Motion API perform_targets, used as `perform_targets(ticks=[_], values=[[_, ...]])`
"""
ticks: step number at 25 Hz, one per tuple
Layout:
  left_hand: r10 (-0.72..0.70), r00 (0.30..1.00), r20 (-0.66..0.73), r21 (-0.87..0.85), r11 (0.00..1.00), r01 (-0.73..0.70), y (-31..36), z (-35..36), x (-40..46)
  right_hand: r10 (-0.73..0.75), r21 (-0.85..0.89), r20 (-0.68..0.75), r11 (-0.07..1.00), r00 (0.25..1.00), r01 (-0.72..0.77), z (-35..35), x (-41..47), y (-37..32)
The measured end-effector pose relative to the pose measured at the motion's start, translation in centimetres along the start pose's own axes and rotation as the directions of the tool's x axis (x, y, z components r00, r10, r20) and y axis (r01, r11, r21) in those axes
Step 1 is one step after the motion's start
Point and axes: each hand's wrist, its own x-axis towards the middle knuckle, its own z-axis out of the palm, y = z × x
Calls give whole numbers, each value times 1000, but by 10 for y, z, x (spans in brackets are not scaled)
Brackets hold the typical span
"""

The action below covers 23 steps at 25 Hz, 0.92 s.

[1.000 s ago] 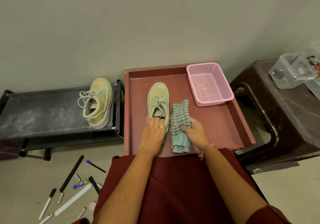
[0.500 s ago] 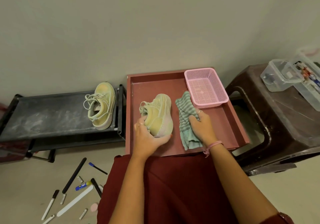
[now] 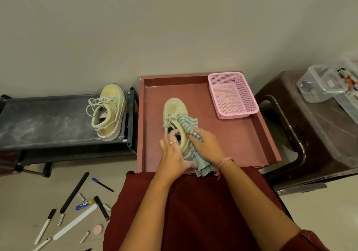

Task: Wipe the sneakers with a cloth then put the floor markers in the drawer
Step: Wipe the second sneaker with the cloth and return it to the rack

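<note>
Markers (image 3: 45, 226): on the floor at our near left, untouched.
Left hand (image 3: 172, 153): we clamp the sneaker's (image 3: 175, 115) heel to steady it.
Right hand (image 3: 206, 146): we press the gripped cloth (image 3: 188, 123) against its side.
Drawer (image 3: 242, 140): raised edges all round; open room right.
Second sneaker (image 3: 109, 113): far left, on the rack (image 3: 48, 120).

Pale green lace-up sneaker (image 3: 175, 119) upright in red drawer (image 3: 238, 140), under both hands. Striped teal cloth (image 3: 188, 126) draped on its right side. Second matching sneaker (image 3: 108, 113) well left. Floor markers (image 3: 45, 225) lower left of left hand.
</note>
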Motion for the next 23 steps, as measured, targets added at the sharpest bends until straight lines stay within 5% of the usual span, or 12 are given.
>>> perform_targets(ticks=[6, 10, 13, 17, 20, 23], values=[[53, 996, 69, 124, 990, -61, -19, 8, 4, 42, 37, 67, 998, 997, -45, 17, 6, 23], [127, 985, 117, 222, 963, -150, -27, 10, -2, -8, -111, 88, 994, 996, 18, 28, 0, 35], [263, 960, 100, 517, 811, -275, -32, 12, -5, 2, -119, 89, 993, 996, 9, 30, -20, 50], [290, 955, 65, 664, 702, -258, -33, 13, -6, 197, 308, 61, 929, 979, -206, 6, -34, 56], [216, 973, 80, 660, 720, -214, -33, 7, 0, 300, 600, 40, 756, 953, -263, 1, -32, 56], [199, 975, 102, 519, 825, -223, -21, -2, 1, 328, 679, 10, 691, 945, -247, -10, -38, 47]])
